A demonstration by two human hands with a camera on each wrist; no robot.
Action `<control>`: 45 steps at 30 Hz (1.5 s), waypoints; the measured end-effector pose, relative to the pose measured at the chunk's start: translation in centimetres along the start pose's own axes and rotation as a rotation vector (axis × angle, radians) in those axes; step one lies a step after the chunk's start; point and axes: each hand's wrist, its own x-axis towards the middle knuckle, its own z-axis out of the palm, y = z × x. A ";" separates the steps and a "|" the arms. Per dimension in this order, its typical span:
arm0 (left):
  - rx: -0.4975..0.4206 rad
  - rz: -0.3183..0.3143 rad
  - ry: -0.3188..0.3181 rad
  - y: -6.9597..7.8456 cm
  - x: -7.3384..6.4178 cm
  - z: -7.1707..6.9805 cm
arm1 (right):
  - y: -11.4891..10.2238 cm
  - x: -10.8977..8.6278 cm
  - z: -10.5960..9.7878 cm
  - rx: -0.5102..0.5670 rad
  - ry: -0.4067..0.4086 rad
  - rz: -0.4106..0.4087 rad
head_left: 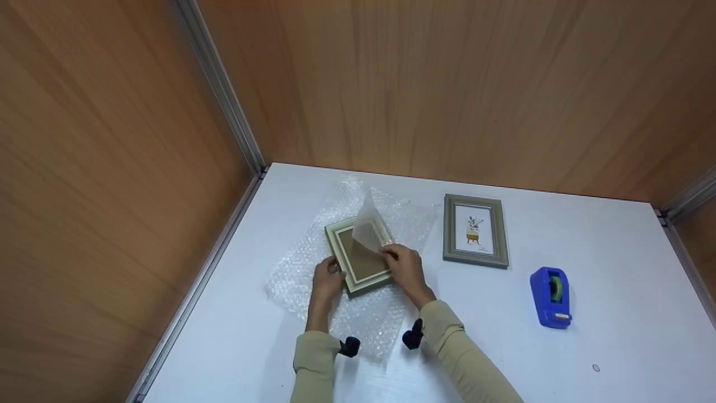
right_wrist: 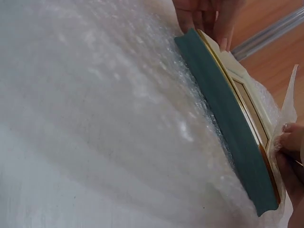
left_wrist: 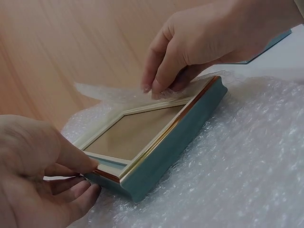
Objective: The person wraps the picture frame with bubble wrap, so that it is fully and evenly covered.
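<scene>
A picture frame (head_left: pixel 368 284) with a pale moulding, teal sides and a plain brown centre lies tilted on a sheet of bubble wrap (head_left: pixel 299 271). My left hand (head_left: pixel 325 281) grips the frame at its near left corner, thumb on the top face and fingers against the side. Over the far right part of the frame, a corner of the bubble wrap is folded up, and my right hand (head_left: pixel 405 268) pinches it between thumb and fingers. In the left wrist view this raised film (left_wrist: pixel 111 94) hangs above the far end of the frame.
To the right lies a second frame (head_left: pixel 495 258), grey-green, with a plant picture (head_left: pixel 473 230). A blue tape dispenser (head_left: pixel 551 299) stands further right on the white table (head_left: pixel 492 341). Wooden panels (head_left: pixel 425 89) rise behind and at the left. A small ring-like mark (head_left: pixel 596 368) lies near the front right.
</scene>
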 end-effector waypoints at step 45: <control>0.323 -0.063 0.421 -2.0 -3.3 -11.4 | 0.2 -0.9 -0.1 -0.275 -0.182 -0.178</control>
